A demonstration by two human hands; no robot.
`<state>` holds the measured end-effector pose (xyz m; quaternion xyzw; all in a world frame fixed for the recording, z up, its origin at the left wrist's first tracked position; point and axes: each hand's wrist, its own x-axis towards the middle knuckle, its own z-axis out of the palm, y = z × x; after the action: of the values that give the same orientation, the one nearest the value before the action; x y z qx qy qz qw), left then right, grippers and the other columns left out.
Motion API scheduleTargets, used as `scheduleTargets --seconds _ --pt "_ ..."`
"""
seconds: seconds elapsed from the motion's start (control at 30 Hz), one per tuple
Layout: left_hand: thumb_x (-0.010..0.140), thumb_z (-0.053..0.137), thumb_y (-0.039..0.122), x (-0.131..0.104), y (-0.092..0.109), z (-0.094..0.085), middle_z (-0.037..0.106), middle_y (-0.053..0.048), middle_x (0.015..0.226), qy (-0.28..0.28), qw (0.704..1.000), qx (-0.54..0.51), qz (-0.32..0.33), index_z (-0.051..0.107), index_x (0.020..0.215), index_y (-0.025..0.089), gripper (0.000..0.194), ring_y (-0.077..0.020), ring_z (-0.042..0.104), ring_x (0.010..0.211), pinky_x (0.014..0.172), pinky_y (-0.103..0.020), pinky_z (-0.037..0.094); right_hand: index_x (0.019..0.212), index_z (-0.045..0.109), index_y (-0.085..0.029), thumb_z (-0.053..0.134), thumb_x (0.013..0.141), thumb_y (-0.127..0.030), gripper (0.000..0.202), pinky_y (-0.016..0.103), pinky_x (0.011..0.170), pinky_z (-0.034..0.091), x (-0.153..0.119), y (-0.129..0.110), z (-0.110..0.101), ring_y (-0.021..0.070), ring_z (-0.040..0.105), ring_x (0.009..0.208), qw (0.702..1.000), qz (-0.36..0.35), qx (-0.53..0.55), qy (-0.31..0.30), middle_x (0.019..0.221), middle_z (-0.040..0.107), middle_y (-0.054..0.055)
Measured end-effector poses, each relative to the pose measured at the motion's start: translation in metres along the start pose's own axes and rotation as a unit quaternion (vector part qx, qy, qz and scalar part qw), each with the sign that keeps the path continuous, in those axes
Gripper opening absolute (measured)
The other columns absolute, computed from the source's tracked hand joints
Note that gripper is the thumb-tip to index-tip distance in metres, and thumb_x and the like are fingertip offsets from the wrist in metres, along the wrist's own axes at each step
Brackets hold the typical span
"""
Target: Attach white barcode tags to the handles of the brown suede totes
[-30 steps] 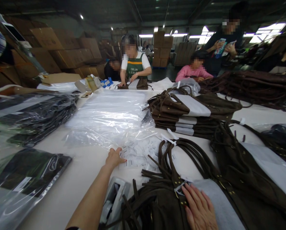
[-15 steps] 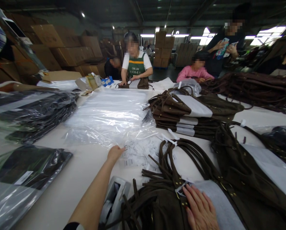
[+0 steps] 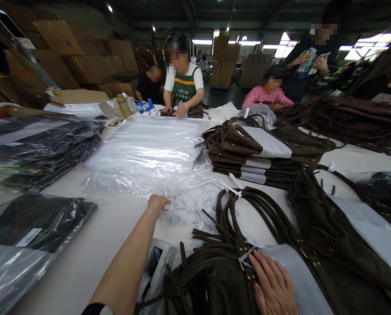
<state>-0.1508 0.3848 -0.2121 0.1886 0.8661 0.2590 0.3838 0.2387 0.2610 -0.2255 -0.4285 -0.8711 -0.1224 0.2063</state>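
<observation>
My left hand point(image 3: 158, 204) reaches to the left edge of a loose heap of small white labels point(image 3: 195, 203), its fingers drawn together; what they pinch, if anything, is too small to name. My right hand point(image 3: 272, 280) lies flat with fingers stretched on a dark brown bag point(image 3: 228, 280), beside a white tie and brass rivets. The bag's straps loop up beyond that hand, with a white tag point(image 3: 236, 191) on them. Pale wrapping point(image 3: 297, 271) covers part of the bag to the right. Clear plastic bags point(image 3: 149, 144) lie stacked beyond the labels.
A tape dispenser point(image 3: 156, 262) stands beside my left forearm. Plastic-wrapped dark bags point(image 3: 41, 144) are piled at the left. More brown bags point(image 3: 254, 162) are stacked at the right. Across the table, a person in a green apron point(image 3: 184, 87) handles a brown bag.
My left hand has shifted slightly up and left at the labels. My right hand stays on the bag. The aproned person's hand has moved, and the view has shifted a little.
</observation>
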Motion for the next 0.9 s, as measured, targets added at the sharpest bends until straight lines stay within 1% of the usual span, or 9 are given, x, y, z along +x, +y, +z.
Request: scheduleTargets --seconds 0.17,0.27,0.37,0.47,0.57,0.7,0.77,0.83,0.9 --pt "0.080 0.050 0.031 -0.039 0.004 -0.018 0.050 0.004 0.061 -0.019 0.994 -0.106 0.026 0.052 0.076 0.012 0.019 -0.0044 0.044 0.046 0.042 -0.018 0.038 0.131 0.031 -0.019 0.036 0.080 -0.028 0.052 0.041 0.097 0.025 0.004 -0.003 -0.003 0.0232 0.045 0.112 1.000 0.011 0.014 0.000 0.120 0.054 0.005" --pt "0.074 0.055 0.023 -0.070 0.004 -0.022 0.039 0.009 0.045 -0.033 0.980 -0.175 0.092 0.042 0.061 0.015 0.020 -0.0034 0.035 0.036 0.034 -0.016 0.025 0.129 0.033 -0.019 0.036 0.082 -0.030 0.049 0.041 0.095 0.027 0.006 -0.001 -0.008 0.0227 0.046 0.110 1.000 0.004 0.018 0.001 0.119 0.054 0.005" --pt "0.067 0.058 0.024 -0.100 0.005 -0.021 0.038 0.010 0.039 -0.056 0.953 -0.233 0.183 0.037 0.058 0.018 0.024 -0.0039 0.036 0.034 0.034 -0.016 0.021 0.124 0.040 -0.020 0.037 0.084 -0.035 0.043 0.037 0.090 0.035 0.012 0.005 -0.023 0.0209 0.049 0.108 0.999 -0.002 0.051 -0.010 0.118 0.054 0.005" --pt "0.062 0.062 0.029 -0.122 0.007 -0.019 0.043 0.010 0.040 -0.096 0.927 -0.256 0.256 0.042 0.060 0.018 0.023 -0.0036 0.038 0.036 0.036 -0.016 0.023 0.116 0.047 -0.020 0.039 0.083 -0.038 0.038 0.036 0.083 0.042 0.032 0.006 -0.045 0.0212 0.051 0.103 0.993 0.048 0.108 0.009 0.115 0.055 0.008" --pt "0.061 0.064 0.028 -0.135 0.010 -0.015 0.045 0.009 0.042 -0.132 0.911 -0.256 0.296 0.045 0.059 0.017 0.023 -0.0027 0.039 0.038 0.039 -0.015 0.025 0.108 0.052 -0.023 0.042 0.083 -0.031 0.029 0.038 0.085 0.042 0.074 -0.009 -0.058 0.0212 0.052 0.101 0.975 0.087 0.204 0.013 0.108 0.058 0.007" --pt "0.060 0.065 0.027 -0.151 0.015 -0.006 0.044 0.009 0.044 -0.155 0.898 -0.253 0.325 0.046 0.057 0.016 0.022 -0.0033 0.039 0.039 0.040 -0.016 0.028 0.110 0.050 -0.019 0.043 0.081 -0.024 0.031 0.033 0.082 0.045 0.138 -0.049 -0.036 0.0176 0.054 0.094 0.884 0.142 0.432 -0.104 0.107 0.057 0.007" --pt "0.060 0.064 0.028 -0.158 0.016 -0.002 0.043 0.008 0.045 -0.165 0.892 -0.252 0.336 0.046 0.057 0.016 0.022 -0.0040 0.039 0.040 0.041 -0.017 0.029 0.109 0.051 -0.019 0.050 0.076 -0.025 0.033 0.029 0.067 0.048 0.159 -0.068 -0.014 0.0151 0.057 0.076 0.800 0.210 0.534 -0.174 0.092 0.061 0.004" --pt "0.060 0.064 0.030 -0.162 0.016 0.004 0.043 0.008 0.045 -0.148 0.899 -0.236 0.339 0.045 0.057 0.017 0.023 -0.0049 0.040 0.041 0.042 -0.018 0.032 0.094 0.058 -0.018 0.053 0.073 -0.025 0.023 0.024 0.054 0.045 0.171 -0.080 0.006 0.0121 0.056 0.061 0.710 0.276 0.609 -0.222 0.073 0.061 0.000" --pt "0.063 0.062 0.033 -0.161 0.011 0.014 0.046 0.007 0.050 -0.088 0.916 -0.215 0.326 0.048 0.063 0.017 0.021 -0.0065 0.044 0.046 0.047 -0.019 0.036 0.076 0.059 -0.015 0.050 0.074 -0.027 0.015 0.021 0.048 0.043 0.176 -0.084 0.021 0.0102 0.054 0.053 0.657 0.324 0.638 -0.237 0.061 0.058 -0.002"
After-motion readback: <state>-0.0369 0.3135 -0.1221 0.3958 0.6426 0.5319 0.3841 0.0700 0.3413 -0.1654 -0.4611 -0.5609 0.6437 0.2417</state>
